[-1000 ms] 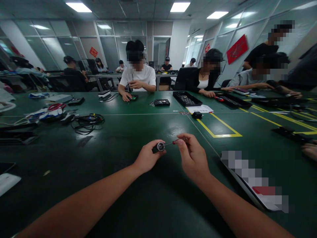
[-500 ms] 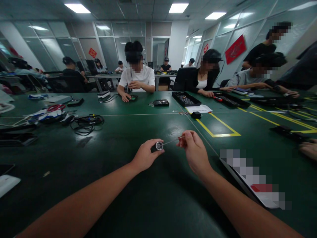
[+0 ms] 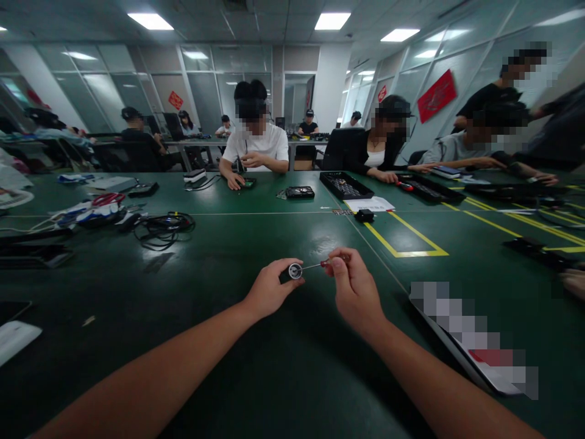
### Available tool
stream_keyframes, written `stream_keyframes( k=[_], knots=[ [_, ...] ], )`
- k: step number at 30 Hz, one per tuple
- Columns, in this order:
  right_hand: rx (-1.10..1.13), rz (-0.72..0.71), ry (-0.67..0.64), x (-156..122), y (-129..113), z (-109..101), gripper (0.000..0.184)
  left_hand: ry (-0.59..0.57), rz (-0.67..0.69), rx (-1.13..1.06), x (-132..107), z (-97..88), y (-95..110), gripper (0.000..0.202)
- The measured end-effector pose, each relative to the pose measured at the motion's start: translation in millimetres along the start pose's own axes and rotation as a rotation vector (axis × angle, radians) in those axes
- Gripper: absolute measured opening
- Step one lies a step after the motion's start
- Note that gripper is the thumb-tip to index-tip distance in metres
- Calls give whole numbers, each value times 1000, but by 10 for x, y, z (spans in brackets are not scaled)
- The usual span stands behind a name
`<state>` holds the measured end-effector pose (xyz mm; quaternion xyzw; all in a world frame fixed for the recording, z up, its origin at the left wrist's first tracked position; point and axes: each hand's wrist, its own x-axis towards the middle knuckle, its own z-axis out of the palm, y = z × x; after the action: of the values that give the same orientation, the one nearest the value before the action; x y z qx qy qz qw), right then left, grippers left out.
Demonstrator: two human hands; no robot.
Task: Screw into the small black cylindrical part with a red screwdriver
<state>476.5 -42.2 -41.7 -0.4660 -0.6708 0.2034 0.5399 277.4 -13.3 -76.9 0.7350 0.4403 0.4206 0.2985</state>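
My left hand (image 3: 269, 291) is closed around a small black cylinder with a round silver face (image 3: 294, 271), held just above the green table (image 3: 283, 378). My right hand (image 3: 354, 289) pinches a thin screwdriver with a red handle (image 3: 325, 263); its metal shaft points left and its tip meets the silver face of the cylinder. Both hands hover near the table's middle, a little in front of me.
A tablet-like flat object (image 3: 470, 341) lies at my right. Yellow tape lines (image 3: 402, 241) mark the table beyond my hands. Tangled black cables (image 3: 159, 227) and tools sit at the left. Black trays (image 3: 345, 184) and several seated people are across the table.
Both hands keep their grip with the screwdriver tip on the cylinder. My right hand shifted slightly, and the head view tilted a little.
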Motion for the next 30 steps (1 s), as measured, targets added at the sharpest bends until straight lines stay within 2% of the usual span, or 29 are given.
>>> stream_keyframes(
  k=[7, 13, 17, 20, 23, 26, 30],
  knots=[
    [80, -19, -160, -67, -72, -68, 22, 8, -12, -29, 2, 7, 12, 35],
    [48, -6, -68, -77, -133, -42, 39, 0, -11, -32, 7, 9, 0, 35],
    [17, 46, -7, -74, -136, -31, 27, 8, -23, -40, 17, 6, 2, 34],
    [-6, 15, -22, -67, -133, -46, 22, 26, -40, -43, 20, 7, 4, 34],
    [-22, 20, -63, -55, -144, -57, 29, 24, -36, -44, 18, 11, -17, 34],
    [-15, 44, -49, -48, -151, -50, 40, 13, -11, -51, 14, 13, -49, 35],
    [-18, 75, -33, -53, -138, -45, 28, 9, -13, -50, 13, 9, -55, 34]
  ],
)
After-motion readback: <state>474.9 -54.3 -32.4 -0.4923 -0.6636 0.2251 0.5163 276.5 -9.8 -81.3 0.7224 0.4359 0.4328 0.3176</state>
